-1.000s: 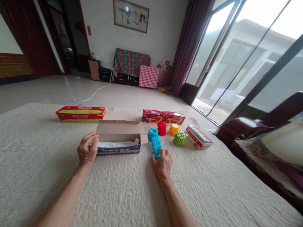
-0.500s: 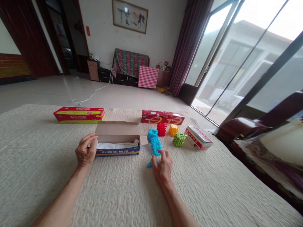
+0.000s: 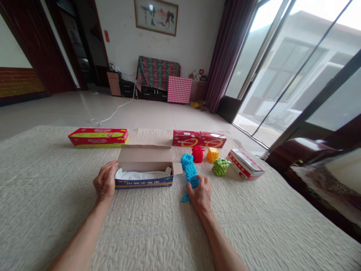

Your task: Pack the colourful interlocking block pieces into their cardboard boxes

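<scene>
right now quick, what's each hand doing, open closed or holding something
Left hand: curled against the left end of the open box; whether its grip is closed cannot be told.
Right hand: thumb and fingers at the blue blocks; firm hold cannot be told.

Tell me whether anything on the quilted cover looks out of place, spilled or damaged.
Only one mild oddity: a small blue piece lies by the right hand, seemingly apart from the blue blocks, whereas the red cluster nearby is compact. No spill or damage shows.

Left hand (image 3: 104, 181) against open box (image 3: 143, 183), right hand (image 3: 202, 192) at blue blocks (image 3: 190, 171)
</scene>
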The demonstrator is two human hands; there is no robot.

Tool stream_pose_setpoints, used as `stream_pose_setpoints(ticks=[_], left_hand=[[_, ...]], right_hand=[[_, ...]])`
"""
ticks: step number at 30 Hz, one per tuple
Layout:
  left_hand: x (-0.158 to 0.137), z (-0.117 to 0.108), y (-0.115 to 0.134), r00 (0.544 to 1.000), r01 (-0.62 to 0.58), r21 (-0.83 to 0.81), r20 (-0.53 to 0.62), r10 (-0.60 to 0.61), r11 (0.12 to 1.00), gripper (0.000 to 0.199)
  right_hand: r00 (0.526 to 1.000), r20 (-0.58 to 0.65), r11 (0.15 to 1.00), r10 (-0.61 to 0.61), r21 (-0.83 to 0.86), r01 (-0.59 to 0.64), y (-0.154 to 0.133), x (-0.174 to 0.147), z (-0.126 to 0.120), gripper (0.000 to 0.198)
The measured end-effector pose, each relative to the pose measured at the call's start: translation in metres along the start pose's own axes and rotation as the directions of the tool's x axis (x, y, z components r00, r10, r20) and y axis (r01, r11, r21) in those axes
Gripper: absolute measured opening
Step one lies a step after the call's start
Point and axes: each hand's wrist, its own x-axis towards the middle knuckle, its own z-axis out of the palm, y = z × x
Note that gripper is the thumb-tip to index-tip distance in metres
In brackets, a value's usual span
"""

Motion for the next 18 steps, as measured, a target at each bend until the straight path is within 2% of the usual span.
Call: stream_pose_setpoints(ticks=[7,14,18], left_hand=[[-0.001,0.0,-0.003,0.997,0.072,-0.017,-0.013,-0.072,0.997,0.033],[-0.002,0.001,-0.006,0.998,0.068,-0.01,-0.01,-0.068,0.998,0.032],[-0.002,0.001,-0.004,0.997,0.074,0.013,-0.008,-0.073,0.997,0.032]], right_hand=[[0.999,-0.019,0.992,-0.026,0.126,0.028,0.001,-0.001,-0.006,0.04],[0.986,0.087,0.977,-0.144,0.168,0.128,-0.038,-0.014,-0.022,0.041],[0.964,0.182,0.976,-0.194,0.132,0.172,-0.055,-0.024,-0.023,0.038]])
